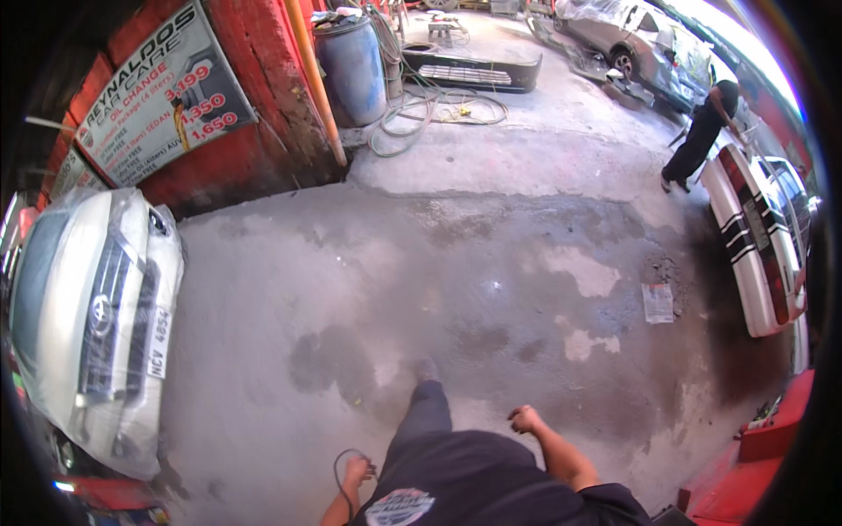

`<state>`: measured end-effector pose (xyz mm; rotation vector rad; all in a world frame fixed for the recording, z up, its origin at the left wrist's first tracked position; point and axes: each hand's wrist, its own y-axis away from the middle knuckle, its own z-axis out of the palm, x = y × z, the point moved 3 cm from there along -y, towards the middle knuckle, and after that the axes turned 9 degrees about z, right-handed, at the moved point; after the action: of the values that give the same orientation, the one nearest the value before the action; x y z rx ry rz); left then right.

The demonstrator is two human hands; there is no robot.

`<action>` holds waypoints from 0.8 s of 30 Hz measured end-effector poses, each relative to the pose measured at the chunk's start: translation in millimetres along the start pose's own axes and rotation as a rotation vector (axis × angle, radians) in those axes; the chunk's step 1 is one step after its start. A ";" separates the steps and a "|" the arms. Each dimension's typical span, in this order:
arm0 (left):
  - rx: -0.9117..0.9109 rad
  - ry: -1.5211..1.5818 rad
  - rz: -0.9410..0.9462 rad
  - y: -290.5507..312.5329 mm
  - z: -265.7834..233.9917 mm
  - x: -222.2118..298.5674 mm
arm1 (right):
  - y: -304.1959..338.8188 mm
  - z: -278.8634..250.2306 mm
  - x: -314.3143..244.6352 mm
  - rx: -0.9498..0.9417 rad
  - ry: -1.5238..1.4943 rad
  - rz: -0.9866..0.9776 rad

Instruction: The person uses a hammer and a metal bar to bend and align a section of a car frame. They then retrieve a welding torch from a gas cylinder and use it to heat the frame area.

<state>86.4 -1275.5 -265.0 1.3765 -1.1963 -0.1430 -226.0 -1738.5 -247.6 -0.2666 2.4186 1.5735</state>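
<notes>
My left hand (pixel 358 471) hangs low beside my dark shirt (pixel 474 486), its fingers curled. A thin dark cable (pixel 337 475) loops up next to it and meets the fingers; whether they grip it I cannot make out. On the other side my right hand (pixel 526 419) is out in front of my body, over the floor, with its fingers curled in and nothing visible in them. One of my legs (pixel 425 410) is stretched forward on the damp grey concrete floor (pixel 254 351).
A white vehicle (pixel 66 289) under clear plastic stands left, a white car (pixel 745 245) with dark stripes right. A person (pixel 702 131) in dark clothes stands beside it. Ahead are a blue drum (pixel 351 74), coiled hoses (pixel 438 114) and a loose bumper (pixel 474 72). Paper (pixel 657 303) lies on the floor.
</notes>
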 end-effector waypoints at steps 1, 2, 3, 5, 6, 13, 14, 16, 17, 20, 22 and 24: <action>-0.068 -0.071 0.008 -18.6 1.1 29.5 | -49.4 -9.2 38.7 -0.023 -0.075 0.053; -0.054 -0.099 -0.032 -40.0 -15.6 62.4 | -38.2 -42.7 -17.8 0.025 0.486 -0.119; -0.027 -0.088 -0.049 -57.6 -21.9 99.5 | -49.5 -73.7 -51.1 0.045 0.255 -0.082; -0.077 -0.246 0.090 -129.0 -16.2 191.1 | -47.2 -117.5 -81.6 0.146 -0.289 0.038; -0.099 -0.399 0.247 -173.6 -15.4 243.7 | -70.4 -143.5 -93.7 0.236 -0.304 -0.063; -0.052 -0.434 0.600 -324.7 6.3 599.0 | -117.4 -241.8 -250.0 0.399 -0.512 0.011; -0.048 -0.383 0.622 -348.9 16.1 639.0 | -132.1 -247.4 -261.4 0.404 -0.421 0.021; -0.081 -0.329 0.665 -385.0 52.0 714.9 | -198.8 -252.5 -240.7 0.450 -0.152 -0.026; -0.110 -0.311 0.657 -396.8 69.3 731.4 | -250.0 -251.1 -201.9 0.493 0.062 -0.080; -0.211 -0.294 0.571 -445.6 101.8 751.8 | -338.8 -308.6 -183.0 0.149 0.544 -0.042; -0.158 -0.227 0.491 -457.2 80.7 774.6 | -342.0 -395.8 -280.7 -0.049 -0.056 0.425; -0.146 -0.252 0.354 -477.2 75.9 801.7 | -389.0 -471.4 -323.4 0.140 0.604 -0.224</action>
<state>656.6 -2016.0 -213.9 1.0219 -1.5896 -0.1525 143.7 -2320.0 -305.7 -1.0780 2.7772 1.3529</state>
